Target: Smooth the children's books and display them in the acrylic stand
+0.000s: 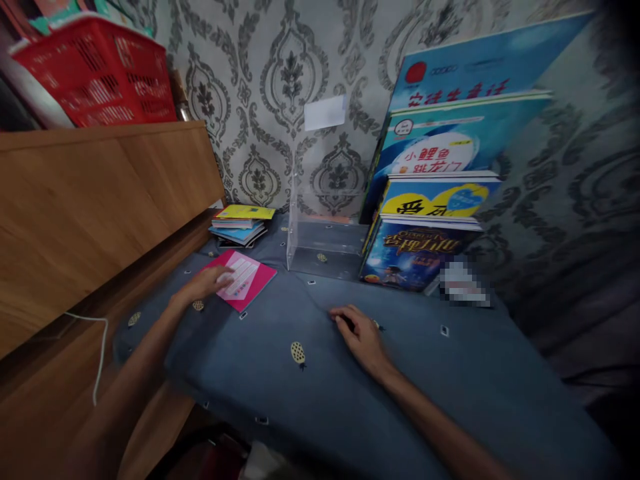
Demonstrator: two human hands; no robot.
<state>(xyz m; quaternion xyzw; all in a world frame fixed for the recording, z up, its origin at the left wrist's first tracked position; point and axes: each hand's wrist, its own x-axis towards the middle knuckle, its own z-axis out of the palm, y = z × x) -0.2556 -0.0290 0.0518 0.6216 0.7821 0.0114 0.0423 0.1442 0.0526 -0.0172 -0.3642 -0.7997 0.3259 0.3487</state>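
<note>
My left hand [209, 283] rests on the near left edge of a pink booklet [245, 280] that lies flat on the blue-grey cloth [350, 387]; its fingers lie flat on the cover. My right hand [361, 337] lies palm down on the cloth in the middle, fingers loosely curled, holding nothing. A clear acrylic book stand [320, 227] sits behind, against the wall. Several upright books [425, 227] lean in its right part, the front one dark blue [410, 257].
A small stack of thin books [241, 225] lies at the back left. A wooden board [95, 200] rises on the left with a red basket [100, 73] on top. A white cable [100, 353] hangs at the left. Patterned wallpaper [280, 80] covers the wall behind.
</note>
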